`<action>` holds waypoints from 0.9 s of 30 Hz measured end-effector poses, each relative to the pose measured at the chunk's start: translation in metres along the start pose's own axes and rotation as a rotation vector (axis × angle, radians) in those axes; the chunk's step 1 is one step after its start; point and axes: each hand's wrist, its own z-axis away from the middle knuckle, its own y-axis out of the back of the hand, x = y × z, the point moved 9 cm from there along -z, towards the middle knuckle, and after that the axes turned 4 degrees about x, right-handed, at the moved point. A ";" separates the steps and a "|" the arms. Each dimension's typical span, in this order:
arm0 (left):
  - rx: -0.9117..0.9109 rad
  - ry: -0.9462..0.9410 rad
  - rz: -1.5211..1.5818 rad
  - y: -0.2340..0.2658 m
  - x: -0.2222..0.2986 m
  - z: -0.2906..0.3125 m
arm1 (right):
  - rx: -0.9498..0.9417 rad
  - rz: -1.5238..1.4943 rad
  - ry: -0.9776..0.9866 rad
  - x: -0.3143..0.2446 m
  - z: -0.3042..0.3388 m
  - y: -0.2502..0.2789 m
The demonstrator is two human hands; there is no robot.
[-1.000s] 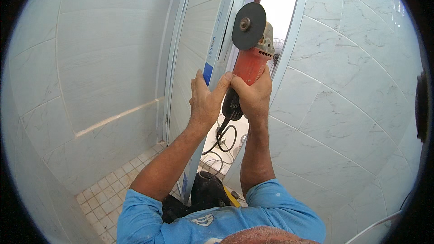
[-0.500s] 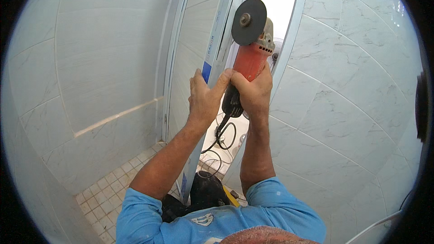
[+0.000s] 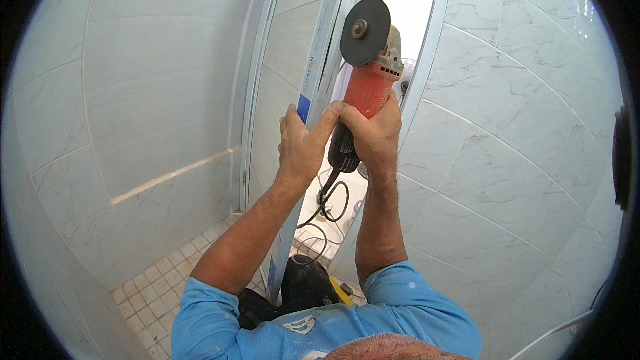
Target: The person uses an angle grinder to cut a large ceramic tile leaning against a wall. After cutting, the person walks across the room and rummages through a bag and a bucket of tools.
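Observation:
My right hand (image 3: pixel 377 135) is wrapped round the red body of an angle grinder (image 3: pixel 367 90), which points up and away from me. Its dark thin disc (image 3: pixel 364 32) faces me beside a narrow slot in the edge of a door (image 3: pixel 325 75). A small gap seems to lie between disc and door, though exact contact is hard to judge. My left hand (image 3: pixel 301 145) grips the door edge, fingers on the left face and thumb across the edge, its tip by my right thumb. The grinder's black cord (image 3: pixel 331 177) hangs below its handle.
The door stands ajar in a pale blue frame (image 3: pixel 427 53). Marbled tile walls (image 3: pixel 493 127) rise on both sides. Small square tiles (image 3: pixel 157 287) cover the floor at lower left. Cord loops (image 3: pixel 341 203) lie in the doorway, and a fan (image 3: pixel 404 80) shows beyond it.
The grinder and its disc have shifted very slightly to the left. Both hands keep their grips and places.

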 end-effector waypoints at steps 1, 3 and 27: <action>-0.004 0.007 0.007 -0.001 0.001 0.000 | 0.000 -0.005 0.006 -0.001 0.000 0.000; -0.003 0.006 0.007 -0.001 0.002 -0.001 | 0.000 -0.020 0.018 -0.002 -0.001 0.000; 0.007 -0.019 -0.018 -0.001 -0.005 -0.005 | -0.002 -0.059 0.039 -0.001 -0.004 -0.001</action>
